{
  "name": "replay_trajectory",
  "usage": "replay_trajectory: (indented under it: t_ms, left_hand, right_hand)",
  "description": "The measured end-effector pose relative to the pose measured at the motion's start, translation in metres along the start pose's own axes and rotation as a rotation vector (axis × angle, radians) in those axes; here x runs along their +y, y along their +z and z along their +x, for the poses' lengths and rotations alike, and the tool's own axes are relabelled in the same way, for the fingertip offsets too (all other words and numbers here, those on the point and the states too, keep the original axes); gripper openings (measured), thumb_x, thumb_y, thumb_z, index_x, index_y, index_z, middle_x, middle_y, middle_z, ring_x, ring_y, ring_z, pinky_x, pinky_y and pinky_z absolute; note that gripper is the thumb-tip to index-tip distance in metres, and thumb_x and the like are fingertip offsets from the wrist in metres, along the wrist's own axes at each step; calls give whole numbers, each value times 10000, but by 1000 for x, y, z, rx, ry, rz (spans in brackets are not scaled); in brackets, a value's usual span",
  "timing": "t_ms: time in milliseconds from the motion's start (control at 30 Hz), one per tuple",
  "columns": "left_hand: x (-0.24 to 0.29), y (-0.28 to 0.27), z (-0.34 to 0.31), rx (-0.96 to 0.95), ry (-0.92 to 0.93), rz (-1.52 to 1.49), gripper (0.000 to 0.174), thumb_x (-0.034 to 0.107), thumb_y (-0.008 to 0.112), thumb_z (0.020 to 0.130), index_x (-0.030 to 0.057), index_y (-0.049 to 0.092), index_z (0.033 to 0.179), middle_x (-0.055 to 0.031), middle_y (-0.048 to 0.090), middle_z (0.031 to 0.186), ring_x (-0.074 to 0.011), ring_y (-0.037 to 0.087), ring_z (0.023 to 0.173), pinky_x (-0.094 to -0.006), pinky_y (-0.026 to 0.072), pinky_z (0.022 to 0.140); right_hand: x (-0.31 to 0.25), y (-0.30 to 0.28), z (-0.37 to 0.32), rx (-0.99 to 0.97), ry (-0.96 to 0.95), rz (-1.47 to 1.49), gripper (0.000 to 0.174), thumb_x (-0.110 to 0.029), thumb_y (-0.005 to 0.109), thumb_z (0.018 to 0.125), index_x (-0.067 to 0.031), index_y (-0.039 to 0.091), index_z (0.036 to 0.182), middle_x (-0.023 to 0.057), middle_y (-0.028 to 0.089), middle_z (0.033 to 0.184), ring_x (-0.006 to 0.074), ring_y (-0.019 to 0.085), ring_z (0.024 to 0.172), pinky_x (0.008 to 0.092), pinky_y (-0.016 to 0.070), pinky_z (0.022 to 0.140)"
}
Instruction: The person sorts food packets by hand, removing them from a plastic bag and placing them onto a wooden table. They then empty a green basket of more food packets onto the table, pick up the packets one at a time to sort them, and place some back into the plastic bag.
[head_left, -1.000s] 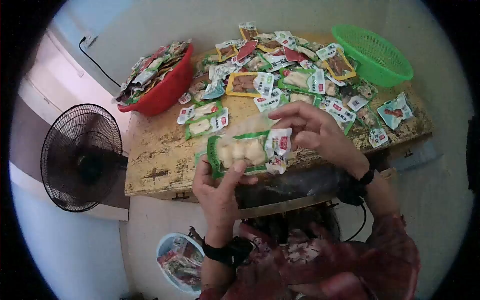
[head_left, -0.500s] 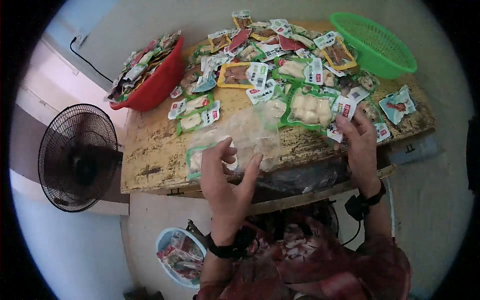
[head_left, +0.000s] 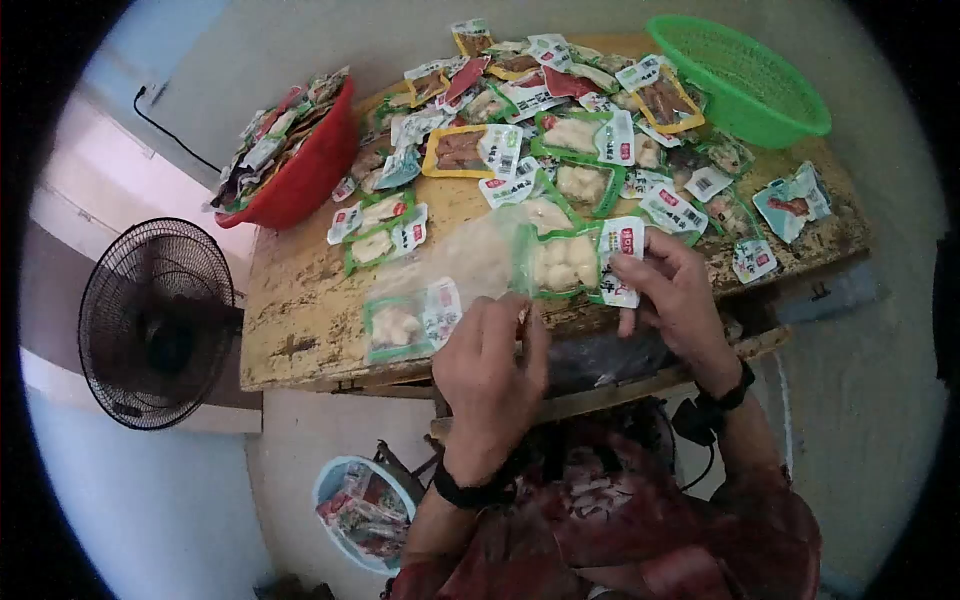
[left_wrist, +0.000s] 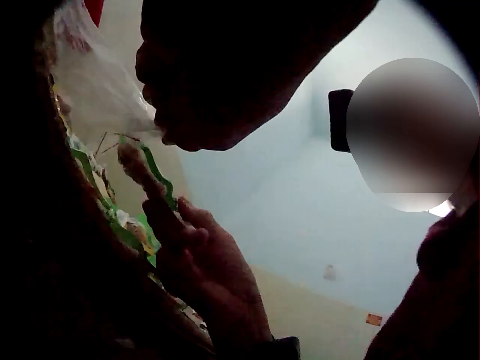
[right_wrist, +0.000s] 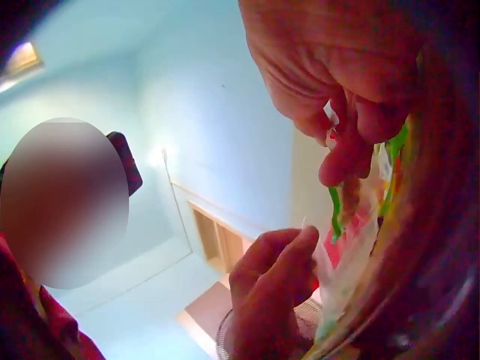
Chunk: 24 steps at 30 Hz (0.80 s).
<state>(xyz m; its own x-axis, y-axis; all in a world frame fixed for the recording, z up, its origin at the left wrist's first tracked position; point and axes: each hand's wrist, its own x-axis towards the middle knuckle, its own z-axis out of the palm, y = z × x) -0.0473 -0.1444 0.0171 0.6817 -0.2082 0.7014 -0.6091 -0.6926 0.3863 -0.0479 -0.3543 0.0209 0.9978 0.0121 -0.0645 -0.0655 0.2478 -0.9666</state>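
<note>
A clear plastic bag (head_left: 465, 255) stretches over the table in the head view, and a green-edged packet with pale pieces (head_left: 397, 325) lies at its left end. My left hand (head_left: 490, 370) pinches the bag's near edge between thumb and fingers. On the right, my right hand (head_left: 675, 300) grips the white labelled end of another green-edged packet (head_left: 565, 264), whose left end meets the bag's mouth. In the right wrist view the right hand (right_wrist: 337, 82) is curled on the packet, with the left hand (right_wrist: 274, 289) below it.
Many food packets (head_left: 580, 135) are heaped across the wooden table (head_left: 300, 330). A full red basket (head_left: 320, 170) stands at the left, a green basket (head_left: 735, 75) at the back right. A fan (head_left: 160, 320) stands left of the table; a pale blue bucket (head_left: 325, 485) of packets sits below.
My left hand has gone from spread fingers to pinching the bag. The right hand has brought its packet left and down from the heap to the bag's mouth.
</note>
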Motion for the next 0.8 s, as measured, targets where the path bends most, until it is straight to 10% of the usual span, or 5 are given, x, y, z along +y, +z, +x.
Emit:
replay_trajectory:
  t_ms: [500, 800]
  left_hand:
    - [7, -5, 3, 146, 115, -114, 173, 17, 752, 837, 23, 662, 984, -129, 652, 776, -297, 653, 665, -384, 512, 574]
    - [-7, -14, 5, 199, -9, -165, 164, 29, 742, 849, 16, 657, 988, -134, 684, 862, -296, 685, 701, -369, 531, 589]
  right_hand:
    - [1, 60, 47, -304, 107, -236, 247, -246, 659, 990, -24, 650, 1097, -41, 614, 783, 12, 473, 515, 198, 353, 444]
    - [17, 48, 61, -283, -129, -416, 212, -188, 698, 920, 14, 640, 945, 47, 653, 867, 103, 582, 781, 290, 489, 650]
